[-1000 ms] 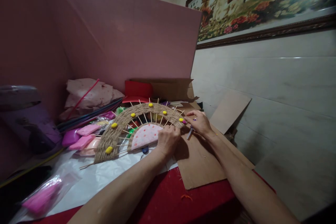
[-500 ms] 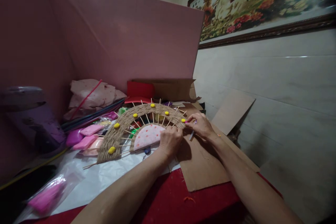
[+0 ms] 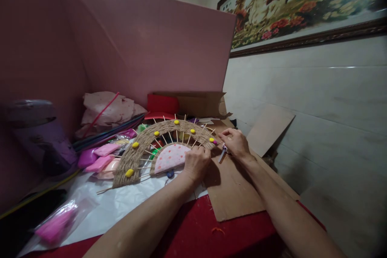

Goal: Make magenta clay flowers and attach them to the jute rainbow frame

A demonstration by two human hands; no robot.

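Observation:
A half-round fan of woven twine [image 3: 142, 145] on thin wooden sticks lies on white paper, dotted with several yellow clay blobs [image 3: 130, 173] and a pink dotted half-circle [image 3: 171, 156] at its centre. My left hand [image 3: 196, 163] is closed on the fan's lower right edge, pinning it down. My right hand [image 3: 236, 142] sits just right of the fan's end, fingers pinched on a small purple-and-white tool [image 3: 222, 153]. A tiny purple clay bit [image 3: 215, 142] sits by the last yellow blob.
Pink clay packets [image 3: 98, 157] and a bagged pink lump [image 3: 54, 225] lie left. A brown cardboard sheet [image 3: 236, 193] covers the red tablecloth [image 3: 193, 234]. A cardboard box [image 3: 199, 102], red item and crumpled pink paper [image 3: 105, 109] stand behind, before a pink board.
My right hand has drawn back a little to the right from the fan's end, leaving the purple bit beside the yellow blob. My left hand stays put.

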